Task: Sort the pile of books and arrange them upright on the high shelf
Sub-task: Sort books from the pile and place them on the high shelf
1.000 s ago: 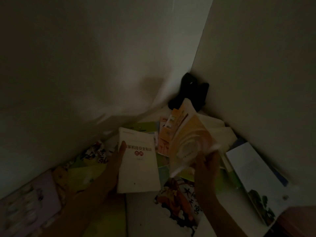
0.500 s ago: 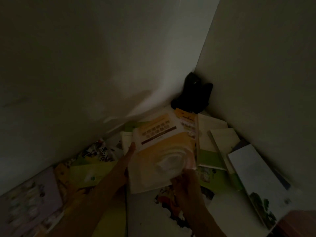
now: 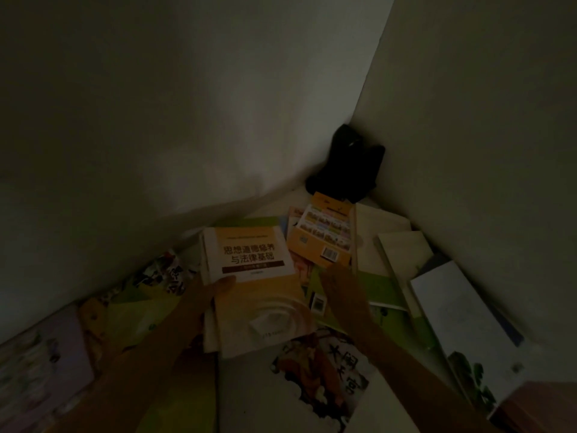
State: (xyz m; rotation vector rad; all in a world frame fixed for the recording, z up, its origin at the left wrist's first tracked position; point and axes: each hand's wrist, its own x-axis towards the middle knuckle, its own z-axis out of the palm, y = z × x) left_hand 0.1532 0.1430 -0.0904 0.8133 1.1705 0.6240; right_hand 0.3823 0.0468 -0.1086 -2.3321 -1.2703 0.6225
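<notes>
The scene is very dark. Books lie scattered flat in a corner between two pale walls. My left hand (image 3: pixel 209 295) grips a small stack from its left edge, thumb on the cover of the top book, a cream and yellow book (image 3: pixel 259 285) with dark characters. A white book lies under it, only its edge showing. My right hand (image 3: pixel 340 285) reaches forward with straight fingers toward an orange book (image 3: pixel 324 242) with small pictures and a barcode; whether it touches is unclear.
A black object (image 3: pixel 346 167) sits deep in the corner. A cartoon-cover book (image 3: pixel 321 379) lies near me, a white and blue book (image 3: pixel 462 326) at the right, green and pale books (image 3: pixel 387 245) behind, colourful ones (image 3: pixel 131 307) at the left.
My right hand laid the yellow book on the white one in my left hand, let go, and moved forward toward the orange book. The camera tilted slightly.
</notes>
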